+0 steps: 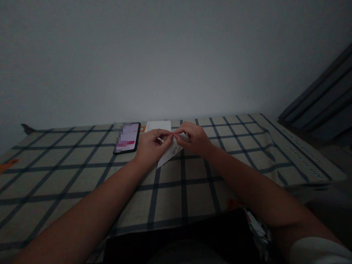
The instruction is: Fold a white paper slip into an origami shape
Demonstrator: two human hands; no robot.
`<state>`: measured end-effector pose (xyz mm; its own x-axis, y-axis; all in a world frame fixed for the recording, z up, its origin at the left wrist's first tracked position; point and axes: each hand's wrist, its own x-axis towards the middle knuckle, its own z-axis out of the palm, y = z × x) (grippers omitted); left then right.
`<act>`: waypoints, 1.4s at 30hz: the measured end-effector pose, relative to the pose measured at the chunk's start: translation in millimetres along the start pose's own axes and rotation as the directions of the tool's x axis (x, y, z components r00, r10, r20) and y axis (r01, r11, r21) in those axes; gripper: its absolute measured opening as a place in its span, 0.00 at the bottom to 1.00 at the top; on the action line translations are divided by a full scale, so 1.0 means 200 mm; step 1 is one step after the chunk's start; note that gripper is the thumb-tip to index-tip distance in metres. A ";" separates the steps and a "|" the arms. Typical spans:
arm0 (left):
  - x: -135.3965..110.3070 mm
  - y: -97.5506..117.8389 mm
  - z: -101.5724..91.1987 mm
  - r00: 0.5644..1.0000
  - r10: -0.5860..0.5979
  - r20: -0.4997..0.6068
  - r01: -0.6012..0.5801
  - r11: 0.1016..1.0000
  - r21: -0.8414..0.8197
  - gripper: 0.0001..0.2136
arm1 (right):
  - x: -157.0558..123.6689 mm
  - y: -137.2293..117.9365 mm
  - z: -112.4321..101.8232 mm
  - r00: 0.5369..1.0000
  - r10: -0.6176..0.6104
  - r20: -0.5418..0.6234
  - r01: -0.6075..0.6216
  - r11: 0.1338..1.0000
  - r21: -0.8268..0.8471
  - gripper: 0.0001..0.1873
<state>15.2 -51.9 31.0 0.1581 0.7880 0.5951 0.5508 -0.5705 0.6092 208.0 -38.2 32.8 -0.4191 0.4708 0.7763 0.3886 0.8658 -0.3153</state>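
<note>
Between my two hands is a folded piece of white paper with faint grey print, one pointed corner slanting down toward me. My left hand pinches its upper edge between thumb and fingers. Close against it, my right hand pinches the same edge, and the two thumbs nearly meet. My fingers hide part of the paper. Just beyond my left hand lies a white pad or stack of paper, partly covered by that hand. A phone with a lit, partly blurred screen rests left of my left hand.
A checked cloth with dark lines covers the table, rumpled at its right side. A pale wall rises right behind it. Dark curtain folds hang at the right. Something black is at the near edge.
</note>
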 end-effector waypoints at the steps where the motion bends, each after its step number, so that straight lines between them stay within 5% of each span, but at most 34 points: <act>1: 0.00 -0.01 0.00 1.000 0.015 -0.012 -0.015 1.000 -0.004 0.09 | 0.00 0.01 0.00 1.000 -0.016 -0.018 0.016 1.000 0.005 0.09; 4: 0.00 -0.02 0.01 0.998 0.060 -0.034 -0.060 0.998 -0.013 0.08 | 0.00 0.02 0.01 0.999 -0.003 -0.036 0.004 0.999 0.040 0.09; 7: 0.00 -0.03 0.01 0.996 0.081 -0.037 -0.082 0.996 -0.025 0.07 | 0.00 0.02 0.02 0.989 0.145 -0.031 -0.140 0.983 0.121 0.10; 11: -0.01 -0.04 0.01 0.994 0.112 -0.008 -0.112 0.993 -0.046 0.07 | 0.01 0.04 0.01 0.928 0.367 0.066 -0.371 0.894 0.251 0.12; 16: -0.01 -0.04 0.02 0.995 0.102 0.001 -0.102 0.993 -0.062 0.07 | 0.00 0.06 0.02 0.862 0.476 0.174 -0.507 0.799 0.323 0.16; 20: 0.00 -0.04 0.02 0.998 0.058 0.018 -0.056 0.996 -0.071 0.07 | 0.00 0.06 0.02 0.860 0.476 0.185 -0.511 0.800 0.316 0.15; 33: 0.00 -0.06 0.02 0.996 0.075 0.050 -0.075 0.997 0.001 0.08 | 0.01 0.03 -0.01 0.957 0.267 0.112 -0.282 0.947 0.153 0.12; 42: -0.01 -0.06 0.02 0.992 0.112 0.064 -0.113 0.994 0.010 0.08 | 0.02 0.02 -0.01 0.944 0.311 0.112 -0.325 0.934 0.144 0.09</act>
<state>11.0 -45.0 20.7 0.2707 0.7322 0.6250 0.5372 -0.6537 0.5331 209.8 -32.5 35.1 -0.3664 0.7329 0.5732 0.3810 0.6802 -0.6262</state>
